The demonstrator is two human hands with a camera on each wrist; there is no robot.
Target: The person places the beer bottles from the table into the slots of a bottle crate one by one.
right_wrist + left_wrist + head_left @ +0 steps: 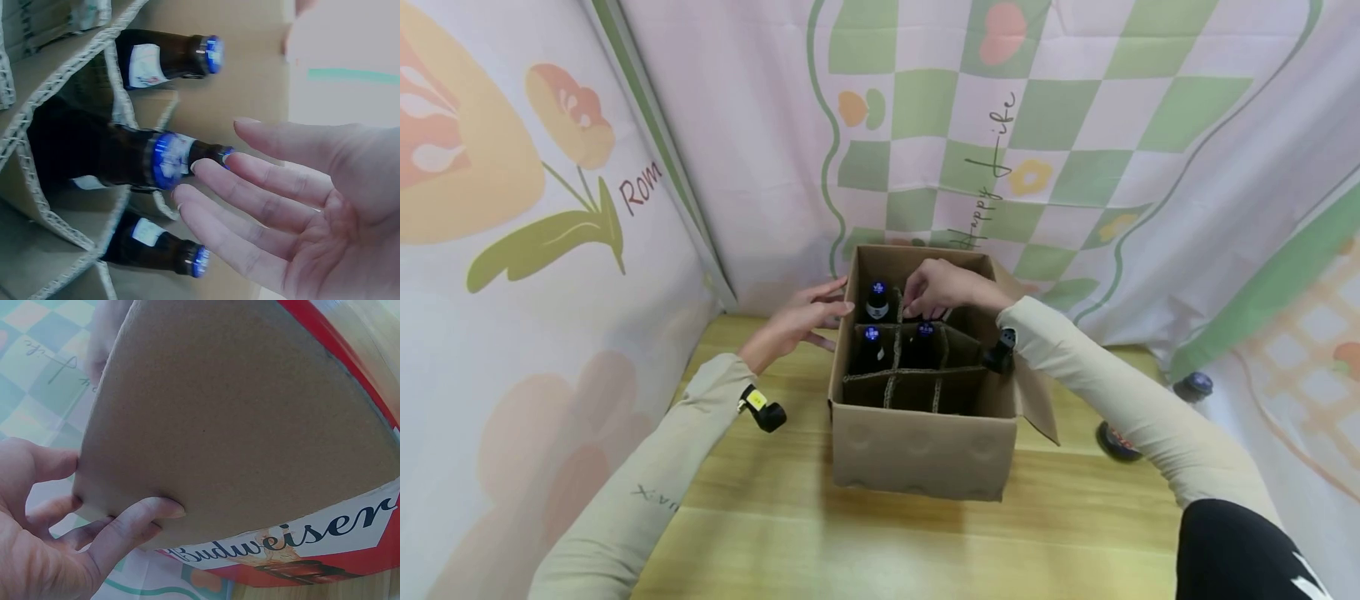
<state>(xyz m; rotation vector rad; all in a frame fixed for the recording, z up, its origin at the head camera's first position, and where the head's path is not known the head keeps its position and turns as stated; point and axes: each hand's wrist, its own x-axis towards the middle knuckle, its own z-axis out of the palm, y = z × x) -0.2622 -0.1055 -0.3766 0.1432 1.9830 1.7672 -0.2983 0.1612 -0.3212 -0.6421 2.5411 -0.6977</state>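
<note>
An open cardboard box (pixel 925 454) with cardboard dividers (pixel 917 372) stands on the table. Several dark glass beer bottles (pixel 172 55) with blue caps stand in its compartments; two are in the left column in the head view. My right hand (pixel 943 285) reaches inside near the back. Its slightly bent fingers are spread beside the cap of the nearest bottle (pixel 94 147), apparently pinching nothing. My left hand (pixel 69 544) rests against the box's left side, its fingertips touching the cardboard flap (pixel 206 425). "Budweiser" lettering shows below that flap. The bottles' lower parts are hidden.
On the wooden table (pixel 895 550), a dark round object (pixel 1117 442) lies to the right, partly behind the right forearm. A blue-topped object (pixel 1195 385) is farther right. The box's right flap (pixel 1037 400) sticks outward. Printed curtains (pixel 752 167) hang behind and at both sides.
</note>
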